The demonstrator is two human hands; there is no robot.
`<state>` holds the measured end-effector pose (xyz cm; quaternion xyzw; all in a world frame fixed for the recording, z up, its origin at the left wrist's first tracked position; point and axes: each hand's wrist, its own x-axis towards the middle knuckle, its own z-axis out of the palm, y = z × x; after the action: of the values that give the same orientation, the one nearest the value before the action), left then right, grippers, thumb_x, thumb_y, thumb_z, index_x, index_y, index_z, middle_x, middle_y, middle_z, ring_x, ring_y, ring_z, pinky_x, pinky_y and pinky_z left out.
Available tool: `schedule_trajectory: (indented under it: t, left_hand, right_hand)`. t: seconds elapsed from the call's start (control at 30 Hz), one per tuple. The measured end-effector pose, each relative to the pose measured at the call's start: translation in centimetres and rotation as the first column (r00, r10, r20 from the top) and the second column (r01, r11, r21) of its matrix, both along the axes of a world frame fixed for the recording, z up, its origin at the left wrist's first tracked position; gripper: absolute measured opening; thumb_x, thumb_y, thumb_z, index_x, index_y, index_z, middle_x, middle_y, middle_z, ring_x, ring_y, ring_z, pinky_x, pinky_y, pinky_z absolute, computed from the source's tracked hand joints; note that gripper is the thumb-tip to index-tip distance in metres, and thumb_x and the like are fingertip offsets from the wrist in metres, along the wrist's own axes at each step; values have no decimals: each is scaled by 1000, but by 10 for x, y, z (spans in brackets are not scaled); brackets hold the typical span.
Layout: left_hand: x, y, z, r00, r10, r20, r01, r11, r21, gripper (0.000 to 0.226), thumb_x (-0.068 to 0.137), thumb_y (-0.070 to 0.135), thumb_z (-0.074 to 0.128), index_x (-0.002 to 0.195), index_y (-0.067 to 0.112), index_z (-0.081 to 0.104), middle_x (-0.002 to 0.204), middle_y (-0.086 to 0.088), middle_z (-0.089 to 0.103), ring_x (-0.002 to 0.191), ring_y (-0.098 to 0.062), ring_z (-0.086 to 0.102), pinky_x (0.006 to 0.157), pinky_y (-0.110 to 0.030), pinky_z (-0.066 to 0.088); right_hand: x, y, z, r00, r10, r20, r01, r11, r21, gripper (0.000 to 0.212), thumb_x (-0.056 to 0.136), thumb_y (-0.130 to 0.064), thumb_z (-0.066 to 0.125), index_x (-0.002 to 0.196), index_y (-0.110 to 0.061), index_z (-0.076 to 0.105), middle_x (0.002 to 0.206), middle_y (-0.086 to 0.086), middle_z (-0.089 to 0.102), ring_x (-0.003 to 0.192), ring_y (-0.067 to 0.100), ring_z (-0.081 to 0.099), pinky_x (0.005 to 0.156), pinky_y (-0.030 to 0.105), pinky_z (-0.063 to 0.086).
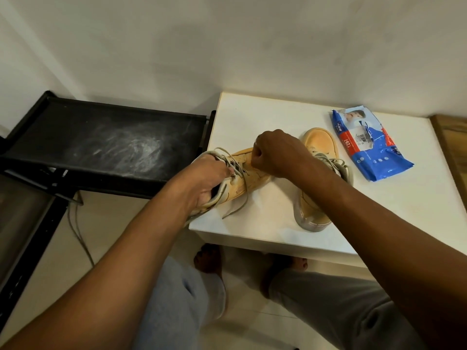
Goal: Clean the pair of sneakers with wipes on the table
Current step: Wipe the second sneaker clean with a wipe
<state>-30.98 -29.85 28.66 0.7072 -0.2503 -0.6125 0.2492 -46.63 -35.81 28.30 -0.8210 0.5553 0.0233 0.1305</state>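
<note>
Gripping one sneaker (pixel 254 181) by its collar, the left hand (pixel 204 178) pins it at the table's (pixel 252 114) left edge, fingers hooked inside the opening so the shoe cannot slide under rubbing. The right hand (pixel 275 152) sits fisted on the upper beside the laces, probably scrubbing. Whether it clamps a wipe I cannot tell. The other sneaker (pixel 316 142) waits just beside it, and the pack (pixel 374 145) lies near, handy for a fresh wipe.

Soft, dim-warm indoor light falls from above, faint shadows pool on the white table (pixel 252 114), and the edges bow and blur slightly.
</note>
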Motion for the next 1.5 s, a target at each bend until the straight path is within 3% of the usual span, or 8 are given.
schedule_trajectory:
  t: [0.2,0.47,0.67,0.83,1.07,1.2,1.37,1.5]
  left_hand:
    - [0,-1,-1,1000,1,3,-1,1000,-12,15,98,5,60,108,8,71,100,-15,76,99,-32,74,89,-49,60]
    - [0,1,1,1000,-1,-12,1,1000,-9,15,99,3,58,107,6,70,104,-19,75,91,-29,72,92,-50,58]
    - [-1,-2,1,1000,-19,4,19,1000,-14,17,99,4,59,112,7,69,104,-16,75,86,-26,70,91,-45,59]
    - [-1,-1,0,1000,-3,-1,3,1000,-1,15,99,4,59,110,6,69,106,-19,75,89,-29,70,93,-49,58]
    - [-1,-3,-3,1000,-6,-6,5,1000,-14,17,99,5,59,112,6,69,99,-15,75,84,-25,71,87,-42,61]
    - [0,-2,-3,1000,-16,-5,16,1000,-7,15,99,6,60,110,6,70,99,-15,76,86,-26,71,91,-43,60]
    - [0,-2,-2,1000,-10,-12,10,1000,-7,16,98,3,59,109,5,70,98,-15,76,96,-30,74,90,-48,60]
    - [-1,-3,-2,1000,-12,3,12,1000,-6,15,98,4,59,108,6,70,98,-14,76,91,-27,74,88,-43,60]
  right_hand:
    - [-5,0,-8,999,-36,-37,28,981,-191,14,87,-12,53,91,-9,66,81,9,64,67,29,57,57,31,42]
    - [0,-3,3,999,4,54,-8,998,70,9,79,-17,62,78,-15,70,73,3,66,70,24,64,59,32,53]
    - [-4,-2,-7,998,-53,-29,47,985,-167,11,84,-13,55,88,-9,65,82,11,64,70,32,60,56,31,42]
    - [-1,-2,-3,997,8,76,-13,998,67,14,82,-16,59,85,-13,72,79,6,69,71,25,65,63,38,57]
    - [-6,-6,0,999,-42,-12,41,997,-62,9,82,-14,58,84,-14,67,80,6,64,70,27,61,56,29,39]
    - [-10,-9,12,1000,-12,28,8,989,145,10,80,-15,61,82,-15,71,75,1,68,70,20,65,64,37,58]
    - [-21,-22,8,970,-103,221,117,992,-51,16,91,-19,61,97,-17,75,93,2,73,82,20,67,78,41,58]
    - [-7,-24,-8,991,-44,128,47,999,-22,22,90,-10,57,100,-18,75,101,4,72,89,24,66,79,37,55]
